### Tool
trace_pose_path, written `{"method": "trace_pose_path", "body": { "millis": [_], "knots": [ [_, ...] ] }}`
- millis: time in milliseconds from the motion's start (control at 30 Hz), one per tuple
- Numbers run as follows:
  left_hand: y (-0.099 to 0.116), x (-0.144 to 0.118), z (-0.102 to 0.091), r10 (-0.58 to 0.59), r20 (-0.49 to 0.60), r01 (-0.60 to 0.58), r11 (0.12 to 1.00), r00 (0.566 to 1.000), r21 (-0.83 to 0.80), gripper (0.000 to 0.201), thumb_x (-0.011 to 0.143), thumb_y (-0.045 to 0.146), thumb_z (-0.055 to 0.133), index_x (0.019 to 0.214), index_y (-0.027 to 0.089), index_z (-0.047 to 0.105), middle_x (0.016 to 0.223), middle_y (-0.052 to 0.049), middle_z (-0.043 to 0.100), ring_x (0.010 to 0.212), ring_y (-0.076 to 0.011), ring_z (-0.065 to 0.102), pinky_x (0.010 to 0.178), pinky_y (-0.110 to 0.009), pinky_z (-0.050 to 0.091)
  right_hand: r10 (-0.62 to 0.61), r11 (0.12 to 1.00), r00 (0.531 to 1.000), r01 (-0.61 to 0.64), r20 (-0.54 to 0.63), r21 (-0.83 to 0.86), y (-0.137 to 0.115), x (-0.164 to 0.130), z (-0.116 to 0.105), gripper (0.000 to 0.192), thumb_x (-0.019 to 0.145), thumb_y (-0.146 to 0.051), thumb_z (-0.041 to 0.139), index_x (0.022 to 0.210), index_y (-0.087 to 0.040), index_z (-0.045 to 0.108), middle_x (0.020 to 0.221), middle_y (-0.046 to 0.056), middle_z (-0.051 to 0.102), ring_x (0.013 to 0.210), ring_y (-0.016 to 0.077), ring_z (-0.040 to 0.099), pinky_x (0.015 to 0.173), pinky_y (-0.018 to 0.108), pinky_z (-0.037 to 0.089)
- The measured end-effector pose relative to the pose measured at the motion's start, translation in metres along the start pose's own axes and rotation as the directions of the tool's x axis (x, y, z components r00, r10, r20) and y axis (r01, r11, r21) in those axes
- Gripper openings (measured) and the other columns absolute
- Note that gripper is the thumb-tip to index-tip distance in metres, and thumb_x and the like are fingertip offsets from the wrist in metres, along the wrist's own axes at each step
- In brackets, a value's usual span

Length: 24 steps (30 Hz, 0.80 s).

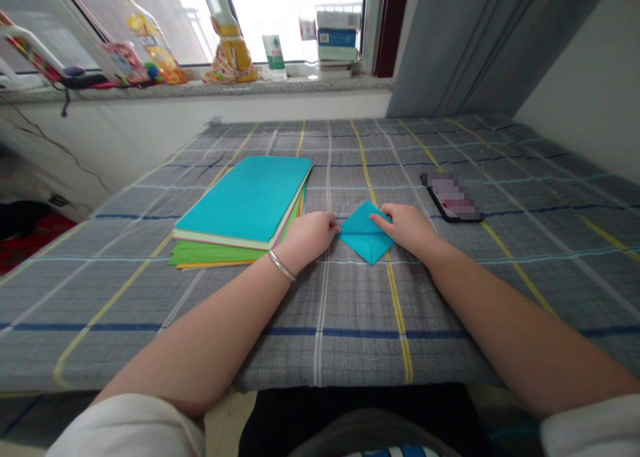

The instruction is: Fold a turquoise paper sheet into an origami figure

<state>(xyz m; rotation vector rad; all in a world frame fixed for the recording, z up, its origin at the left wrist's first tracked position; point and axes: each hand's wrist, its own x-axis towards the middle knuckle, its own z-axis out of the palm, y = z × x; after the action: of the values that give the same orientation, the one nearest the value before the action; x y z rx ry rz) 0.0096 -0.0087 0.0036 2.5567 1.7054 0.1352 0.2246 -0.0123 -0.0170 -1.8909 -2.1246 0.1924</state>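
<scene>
A folded blue paper (369, 235) lies on the plaid cloth in a diamond shape, with crease lines across its middle and down its lower half. My left hand (313, 237), with a silver bangle at the wrist, pinches the paper's left corner. On the opposite side, my right hand (407, 227) grips the upper right edge, its thumb on top and its other fingers partly hidden. Just left of my left hand sits a stack of coloured paper (245, 200), a blue sheet on top with green and orange ones showing beneath.
A phone (453, 197) rests on the plaid cloth (360, 350) to the right. Along the windowsill (310, 83) at the back stand several bottles, a green and white tube (273, 53) and stacked boxes (339, 37). A grey curtain (465, 43) hangs at the right.
</scene>
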Motion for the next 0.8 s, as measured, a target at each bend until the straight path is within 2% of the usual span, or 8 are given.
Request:
{"method": "trace_pose_path", "body": {
  "millis": [100, 267, 467, 533, 633, 700, 733, 800],
  "knots": [
    [-0.007, 0.008, 0.002, 0.006, 0.05, -0.006, 1.0, 0.999, 0.001, 0.022, 0.09, 0.037, 0.055, 0.09, 0.022, 0.071, 0.087, -0.005, 0.073, 0.081, -0.0201, 0.067, 0.066, -0.026, 0.045, 0.021, 1.0, 0.999, -0.02, 0.026, -0.019, -0.001, 0.0, 0.0, 0.034, 0.093, -0.048, 0.045, 0.084, -0.022, 0.065, 0.086, 0.006, 0.07, 0.075, 0.0202, 0.06, 0.057, 0.03, 0.029],
    [-0.018, 0.017, 0.006, 0.044, 0.067, -0.046, 0.999, 0.997, 0.025, 0.022, 0.088, 0.037, 0.057, 0.087, 0.022, 0.072, 0.09, -0.006, 0.074, 0.082, -0.0218, 0.068, 0.067, -0.027, 0.046, 0.026, 0.999, 0.999, -0.025, 0.034, -0.032, -0.001, 0.001, 0.0, 0.035, 0.094, -0.049, 0.045, 0.087, -0.022, 0.066, 0.088, 0.007, 0.072, 0.077, 0.0211, 0.061, 0.057, 0.03, 0.029],
    [-0.027, 0.017, 0.002, 0.018, 0.121, -0.016, 1.0, 0.993, -0.015, 0.017, 0.086, 0.03, 0.059, 0.08, 0.02, 0.071, 0.084, -0.006, 0.073, 0.08, -0.0208, 0.067, 0.07, -0.027, 0.047, 0.031, 0.999, 0.999, -0.03, 0.04, -0.044, 0.0, 0.002, 0.002, 0.035, 0.094, -0.048, 0.045, 0.087, -0.021, 0.066, 0.088, 0.008, 0.071, 0.077, 0.0212, 0.06, 0.058, 0.03, 0.03],
    [-0.027, 0.017, 0.002, 0.02, 0.068, -0.015, 0.997, 0.997, -0.069, 0.02, 0.09, 0.026, 0.052, 0.083, 0.018, 0.069, 0.087, -0.007, 0.072, 0.084, -0.0207, 0.066, 0.074, -0.028, 0.048, 0.031, 0.999, 0.999, -0.03, 0.04, -0.039, 0.0, 0.002, 0.002, 0.035, 0.094, -0.048, 0.045, 0.087, -0.021, 0.066, 0.087, 0.007, 0.071, 0.076, 0.021, 0.06, 0.058, 0.03, 0.03],
    [-0.022, 0.017, 0.007, 0.011, -0.132, -0.039, 0.976, 0.991, -0.215, 0.028, 0.095, 0.023, 0.04, 0.088, 0.016, 0.066, 0.093, -0.008, 0.07, 0.091, -0.0198, 0.064, 0.082, -0.03, 0.048, 0.025, 0.999, 0.999, -0.024, 0.03, -0.032, 0.0, 0.003, 0.002, 0.035, 0.094, -0.048, 0.045, 0.084, -0.021, 0.066, 0.084, 0.007, 0.071, 0.074, 0.0206, 0.06, 0.057, 0.03, 0.028],
    [-0.013, 0.018, 0.013, 0.058, -0.274, -0.141, 0.945, 0.96, -0.294, 0.025, 0.096, 0.025, 0.042, 0.096, 0.015, 0.065, 0.099, -0.008, 0.067, 0.098, -0.0191, 0.061, 0.09, -0.03, 0.047, 0.021, 0.999, 1.0, -0.021, 0.019, -0.03, 0.001, 0.003, 0.003, 0.035, 0.094, -0.048, 0.045, 0.082, -0.021, 0.065, 0.082, 0.006, 0.07, 0.073, 0.0203, 0.06, 0.056, 0.031, 0.027],
    [-0.008, 0.019, 0.016, 0.098, -0.313, -0.202, 0.925, 0.945, -0.321, 0.022, 0.095, 0.025, 0.046, 0.102, 0.015, 0.063, 0.101, -0.008, 0.066, 0.099, -0.0186, 0.061, 0.091, -0.03, 0.047, 0.02, 0.999, 1.0, -0.02, 0.012, -0.027, 0.001, 0.003, 0.004, 0.035, 0.094, -0.048, 0.045, 0.082, -0.021, 0.064, 0.082, 0.006, 0.07, 0.073, 0.0202, 0.06, 0.056, 0.031, 0.028],
    [0.002, 0.02, 0.022, 0.158, -0.314, -0.27, 0.896, 0.936, -0.353, 0.028, 0.095, 0.028, 0.048, 0.117, 0.014, 0.059, 0.103, -0.008, 0.065, 0.098, -0.0183, 0.061, 0.09, -0.03, 0.047, 0.015, 1.0, 1.0, -0.015, 0.004, -0.021, 0.003, 0.004, 0.005, 0.035, 0.094, -0.048, 0.045, 0.081, -0.021, 0.064, 0.082, 0.006, 0.07, 0.073, 0.0203, 0.06, 0.057, 0.031, 0.029]
  ]
}}
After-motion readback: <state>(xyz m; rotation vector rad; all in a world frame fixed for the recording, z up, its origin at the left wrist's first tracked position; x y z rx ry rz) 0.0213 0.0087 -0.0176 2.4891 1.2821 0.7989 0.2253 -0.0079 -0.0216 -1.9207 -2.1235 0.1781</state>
